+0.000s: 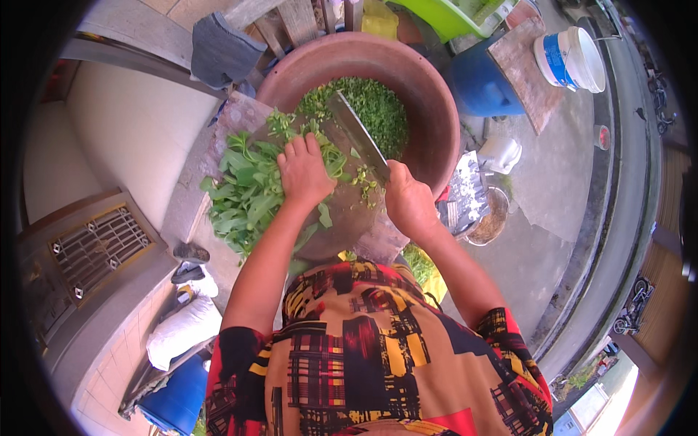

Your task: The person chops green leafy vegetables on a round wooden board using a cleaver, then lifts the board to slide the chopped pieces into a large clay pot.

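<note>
My left hand (306, 171) presses down on a pile of leafy green stalks (251, 185) lying on a round chopping board (349, 218). In my right hand (410, 201) is the handle of a large knife (360, 133), its blade pointing up and to the left over the board's far part. Small cut pieces (368, 185) lie on the board between the hands. Beyond it, a big reddish-brown tub (436, 109) holds a heap of finely chopped greens (376, 109). The handle itself is mostly hidden by my fingers.
To the right of the tub stands a blue barrel (482, 79) with a board (526, 71) and a white bucket (572, 59) on top. A round container (491, 218) sits lower right. A green plastic basket (450, 16) is at the top, a dark curved slab (221, 52) at upper left.
</note>
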A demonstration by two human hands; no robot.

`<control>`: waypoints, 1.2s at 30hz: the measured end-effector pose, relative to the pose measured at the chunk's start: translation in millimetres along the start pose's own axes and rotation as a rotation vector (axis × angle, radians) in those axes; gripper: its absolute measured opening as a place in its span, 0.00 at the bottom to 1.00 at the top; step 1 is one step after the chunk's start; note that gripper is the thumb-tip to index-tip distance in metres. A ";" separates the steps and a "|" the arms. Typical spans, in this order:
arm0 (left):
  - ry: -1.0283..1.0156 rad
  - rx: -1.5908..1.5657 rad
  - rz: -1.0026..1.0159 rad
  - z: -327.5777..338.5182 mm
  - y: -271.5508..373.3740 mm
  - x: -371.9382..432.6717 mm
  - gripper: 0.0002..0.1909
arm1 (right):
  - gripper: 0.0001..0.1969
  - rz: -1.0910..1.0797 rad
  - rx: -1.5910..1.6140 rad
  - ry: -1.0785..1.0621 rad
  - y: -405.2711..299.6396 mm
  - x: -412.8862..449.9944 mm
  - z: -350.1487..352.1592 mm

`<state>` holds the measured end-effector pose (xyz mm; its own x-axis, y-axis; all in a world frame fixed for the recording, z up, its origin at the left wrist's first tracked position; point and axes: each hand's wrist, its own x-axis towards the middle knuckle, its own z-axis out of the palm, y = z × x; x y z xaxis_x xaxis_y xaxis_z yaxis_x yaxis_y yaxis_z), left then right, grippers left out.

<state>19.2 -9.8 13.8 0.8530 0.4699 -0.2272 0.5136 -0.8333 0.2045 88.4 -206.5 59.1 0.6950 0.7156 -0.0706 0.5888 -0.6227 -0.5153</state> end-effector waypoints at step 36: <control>0.072 -0.064 0.013 7.8 -1.7 3.0 0.37 | 0.11 0.016 -0.067 -0.271 -34.2 50.6 -3.1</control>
<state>20.2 -9.3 5.3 0.8631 0.4804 -0.1560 0.5051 -0.8204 0.2679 104.7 -150.0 75.8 0.5743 0.7582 -0.3088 0.6106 -0.6480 -0.4553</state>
